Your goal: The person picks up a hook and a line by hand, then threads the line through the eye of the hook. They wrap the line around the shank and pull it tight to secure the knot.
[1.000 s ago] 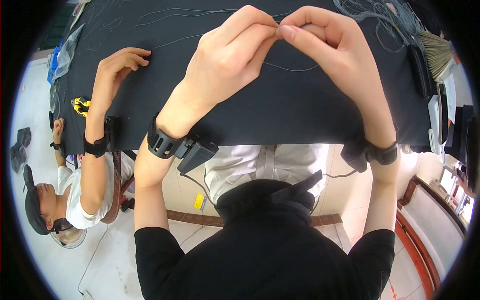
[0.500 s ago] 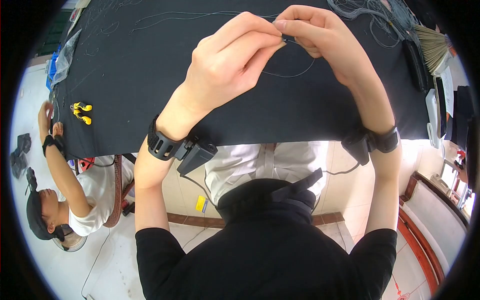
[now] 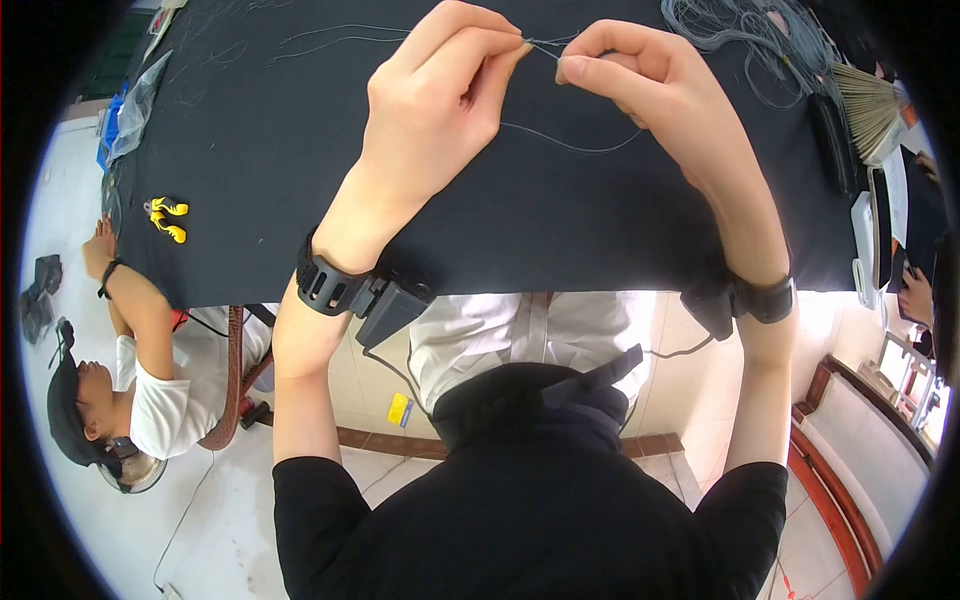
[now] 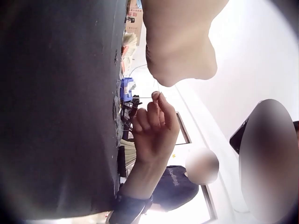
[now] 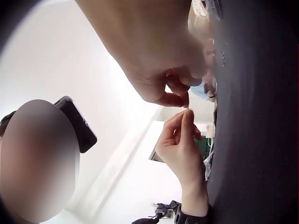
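Observation:
Thin grey cord (image 3: 548,46) stretches across the short gap between my two hands above the black table. My left hand (image 3: 430,115) pinches it between thumb and fingertips, and a few strands trail off to the left behind the knuckles. Opposite, my right hand (image 3: 655,85) pinches the cord with thumb and curled index finger. A slack length of cord (image 3: 585,149) bows below, from the left palm to the right hand. In the left wrist view the right hand (image 4: 156,126) faces the camera; the right wrist view shows the left hand (image 5: 180,144) with its fingertips close together.
Yellow-and-black pliers (image 3: 168,220) lie at the table's left. A tangled bundle of grey cord (image 3: 735,30) is at the back right, near a fan of beige strips (image 3: 868,110) and a black case (image 3: 832,145). Another person (image 3: 150,390) sits at left.
My fingertips, together a second ago, have drawn apart, the left hand shifting left, exposing the cord between them. The other person's arm has pulled back from the table's left part.

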Demonstrator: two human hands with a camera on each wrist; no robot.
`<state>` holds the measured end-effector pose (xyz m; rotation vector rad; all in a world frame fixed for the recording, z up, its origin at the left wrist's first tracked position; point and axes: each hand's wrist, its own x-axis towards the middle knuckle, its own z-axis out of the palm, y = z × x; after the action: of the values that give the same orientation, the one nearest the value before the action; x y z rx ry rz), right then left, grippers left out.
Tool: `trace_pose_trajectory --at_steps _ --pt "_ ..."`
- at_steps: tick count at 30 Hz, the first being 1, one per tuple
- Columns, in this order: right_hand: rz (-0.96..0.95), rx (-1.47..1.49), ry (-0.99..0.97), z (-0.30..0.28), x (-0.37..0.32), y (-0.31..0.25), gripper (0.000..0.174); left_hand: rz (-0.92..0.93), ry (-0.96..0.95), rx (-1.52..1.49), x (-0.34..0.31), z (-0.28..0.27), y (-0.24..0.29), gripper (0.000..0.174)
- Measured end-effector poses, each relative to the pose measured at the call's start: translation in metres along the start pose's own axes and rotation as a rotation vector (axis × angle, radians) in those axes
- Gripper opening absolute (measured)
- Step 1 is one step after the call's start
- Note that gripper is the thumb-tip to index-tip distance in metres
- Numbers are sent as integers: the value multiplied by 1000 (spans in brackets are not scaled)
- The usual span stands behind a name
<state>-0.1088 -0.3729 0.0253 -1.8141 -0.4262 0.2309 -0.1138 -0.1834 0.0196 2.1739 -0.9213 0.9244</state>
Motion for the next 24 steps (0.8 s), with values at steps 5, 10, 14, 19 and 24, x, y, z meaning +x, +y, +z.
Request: trace_pose_trajectory --at_steps 5,10,14,19,24 --pt "4 -139 74 -2 -5 -6 20 15 -7 24 0 2 2 11" --pt "-4 -127 66 3 -7 -8 20 34 -14 37 0 5 4 14" --pt "-60 -29 67 8 -7 -2 19 73 -7 1 -3 7 2 15" --pt "-94 -45 45 8 -6 -1 19 139 -14 -41 -5 10 -2 13" --pt "64 36 68 6 -7 -11 22 147 -19 -49 -5 10 1 13"
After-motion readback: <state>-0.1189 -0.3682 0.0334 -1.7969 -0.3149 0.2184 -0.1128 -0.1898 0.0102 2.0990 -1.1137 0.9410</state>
